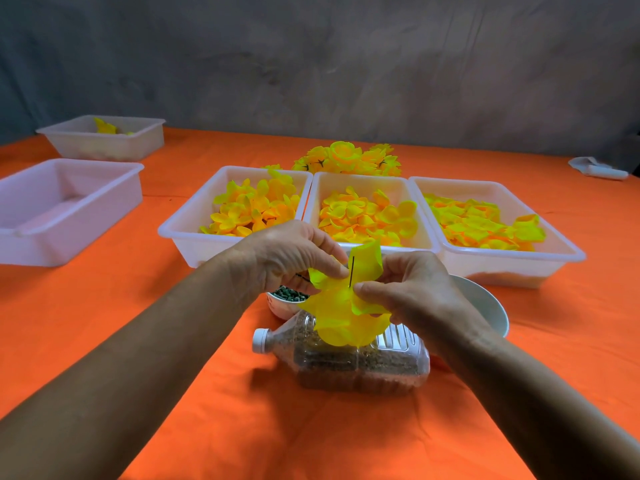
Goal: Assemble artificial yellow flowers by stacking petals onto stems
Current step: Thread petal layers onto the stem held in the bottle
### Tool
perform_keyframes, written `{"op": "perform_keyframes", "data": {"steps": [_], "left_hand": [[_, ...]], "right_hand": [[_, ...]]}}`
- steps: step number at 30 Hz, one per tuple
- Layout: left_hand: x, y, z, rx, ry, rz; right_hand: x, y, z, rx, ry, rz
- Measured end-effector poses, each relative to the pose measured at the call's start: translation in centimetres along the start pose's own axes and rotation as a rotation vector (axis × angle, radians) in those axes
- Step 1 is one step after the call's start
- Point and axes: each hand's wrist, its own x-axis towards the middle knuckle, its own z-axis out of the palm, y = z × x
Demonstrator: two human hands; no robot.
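Both hands meet above the table's middle around a yellow petal piece (346,317). A thin dark stem (352,270) pokes up through the petals. My left hand (294,254) pinches the petals at the stem from the left. Opposite it, my right hand (412,289) pinches them from the right with thumb and fingers. Behind the hands stand three white trays of loose yellow petals: the left tray (194,220), the middle tray (367,180) and the right tray (554,251). A heap of finished yellow flowers (349,159) lies behind the trays.
A plastic bottle (346,362) of brown grains lies on its side under the hands. A small cup of green bits (287,296) and a white bowl (485,306) flank it. Two more white trays (69,202) (104,136) stand at the far left on the orange cloth.
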Motion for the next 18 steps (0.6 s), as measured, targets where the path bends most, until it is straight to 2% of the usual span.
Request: {"op": "perform_keyframes", "data": {"steps": [18], "left_hand": [[0.1,-0.7,0.8,0.139,0.095,0.066]], "right_hand": [[1.3,1.0,0.2,-0.177,0.043,0.001]]}}
